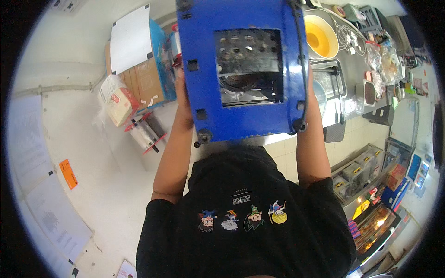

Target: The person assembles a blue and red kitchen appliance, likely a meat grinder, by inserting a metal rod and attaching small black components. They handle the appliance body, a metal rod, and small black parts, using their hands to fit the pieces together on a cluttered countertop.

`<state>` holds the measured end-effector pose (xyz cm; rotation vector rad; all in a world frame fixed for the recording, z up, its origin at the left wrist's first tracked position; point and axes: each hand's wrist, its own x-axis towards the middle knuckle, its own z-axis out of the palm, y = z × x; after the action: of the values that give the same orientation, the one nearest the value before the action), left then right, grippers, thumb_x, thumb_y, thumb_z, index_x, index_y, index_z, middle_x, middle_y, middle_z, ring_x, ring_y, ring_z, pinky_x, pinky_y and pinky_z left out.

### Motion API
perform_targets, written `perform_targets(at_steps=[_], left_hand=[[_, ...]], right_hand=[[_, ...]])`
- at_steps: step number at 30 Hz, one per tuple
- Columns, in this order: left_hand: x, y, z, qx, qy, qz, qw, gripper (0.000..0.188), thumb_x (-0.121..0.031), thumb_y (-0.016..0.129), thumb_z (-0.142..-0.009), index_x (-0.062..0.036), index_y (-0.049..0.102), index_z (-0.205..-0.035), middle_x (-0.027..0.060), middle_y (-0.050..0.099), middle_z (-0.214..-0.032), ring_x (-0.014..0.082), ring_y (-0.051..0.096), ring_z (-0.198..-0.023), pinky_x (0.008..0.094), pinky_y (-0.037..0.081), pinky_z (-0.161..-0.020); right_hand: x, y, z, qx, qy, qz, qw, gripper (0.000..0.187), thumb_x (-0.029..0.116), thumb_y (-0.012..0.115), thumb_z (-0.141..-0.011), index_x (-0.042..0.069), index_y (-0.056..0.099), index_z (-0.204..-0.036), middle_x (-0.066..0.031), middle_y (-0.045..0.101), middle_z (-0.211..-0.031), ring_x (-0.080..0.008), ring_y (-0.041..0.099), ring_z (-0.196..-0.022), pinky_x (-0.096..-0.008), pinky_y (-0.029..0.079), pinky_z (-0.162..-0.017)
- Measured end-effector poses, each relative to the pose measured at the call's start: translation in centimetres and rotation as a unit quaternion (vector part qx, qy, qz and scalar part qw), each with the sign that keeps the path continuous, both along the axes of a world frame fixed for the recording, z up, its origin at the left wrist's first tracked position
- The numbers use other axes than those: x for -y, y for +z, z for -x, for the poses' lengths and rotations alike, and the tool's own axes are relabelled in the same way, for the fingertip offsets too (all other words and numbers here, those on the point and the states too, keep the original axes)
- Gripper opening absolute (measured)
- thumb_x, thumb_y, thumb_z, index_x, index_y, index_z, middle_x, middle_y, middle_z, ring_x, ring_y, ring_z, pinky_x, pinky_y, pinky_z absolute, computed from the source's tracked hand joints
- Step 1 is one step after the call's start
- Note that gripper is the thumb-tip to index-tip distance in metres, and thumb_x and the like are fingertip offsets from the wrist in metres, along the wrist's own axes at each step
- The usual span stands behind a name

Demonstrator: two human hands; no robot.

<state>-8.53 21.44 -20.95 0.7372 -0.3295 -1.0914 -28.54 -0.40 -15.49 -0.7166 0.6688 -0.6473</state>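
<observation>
A blue metal appliance (204, 92) is held up in front of my chest, its flat face with black round feet at the corners turned toward me. Through a rectangular opening in that face show a perforated metal plate and dark inner parts. A black power cord (303, 65) runs down its right side. My left hand (182, 95) grips the left side, the fingers mostly hidden behind the housing. On the opposite side my right hand (312, 88) holds the appliance, its fingers also out of sight.
On the right, a metal counter carries a yellow-lined pot (320, 37), a metal tray (342, 76) and plastic bags (387, 62). To the left are a cardboard box (143, 83), a white-and-red package (117, 99) and a wall with papers. Shelving (357, 171) stands at lower right.
</observation>
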Motion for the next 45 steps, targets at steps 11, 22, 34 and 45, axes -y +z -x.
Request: perform_targets(at_steps=[11,22,34,45], left_hand=[[3.5,3.3,-2.2,0.090,0.132,-0.085,0.983,0.052,-0.053,0.044,-0.107,-0.0107,0.062,-0.132,0.0027,0.070,-0.108,0.0085,0.067,-0.092,0.0256,0.058,-0.077],[1.5,4.4,0.4,-0.126,0.030,-0.078,0.988,0.067,-0.064,0.035,-0.106,-0.0069,0.062,-0.129,0.0068,0.071,-0.106,0.0104,0.069,-0.087,0.0259,0.060,-0.071],[1.4,8.0,-1.0,0.074,0.044,-0.226,0.970,0.068,-0.057,0.037,-0.107,-0.0050,0.044,-0.150,0.0129,0.065,-0.122,0.0184,0.067,-0.112,0.0327,0.059,-0.089],[2.4,5.1,1.1,0.046,0.059,-0.195,0.978,0.067,-0.058,0.040,-0.106,-0.0050,0.047,-0.147,0.0130,0.065,-0.123,0.0203,0.067,-0.113,0.0358,0.057,-0.092]], right_hand=[[1.2,3.6,-3.3,-0.124,0.075,0.049,0.988,0.044,0.036,0.049,-0.108,0.003,0.059,-0.137,-0.0094,0.068,-0.116,-0.0168,0.068,-0.097,-0.0306,0.059,-0.082],[0.9,-5.1,1.6,0.032,0.012,-0.194,0.980,0.040,0.036,0.044,-0.109,0.003,0.059,-0.127,-0.0140,0.068,-0.111,-0.0224,0.070,-0.092,-0.0344,0.061,-0.077],[2.7,-5.9,2.9,0.041,0.012,-0.227,0.973,0.051,0.042,0.034,-0.110,0.001,0.035,-0.139,-0.0168,0.042,-0.133,-0.0269,0.044,-0.116,-0.0375,0.040,-0.096],[-0.5,-8.1,3.6,-0.094,0.237,0.028,0.967,0.066,0.048,0.025,-0.111,-0.001,0.010,-0.153,-0.0190,0.015,-0.156,-0.0308,0.017,-0.142,-0.0400,0.019,-0.115]])
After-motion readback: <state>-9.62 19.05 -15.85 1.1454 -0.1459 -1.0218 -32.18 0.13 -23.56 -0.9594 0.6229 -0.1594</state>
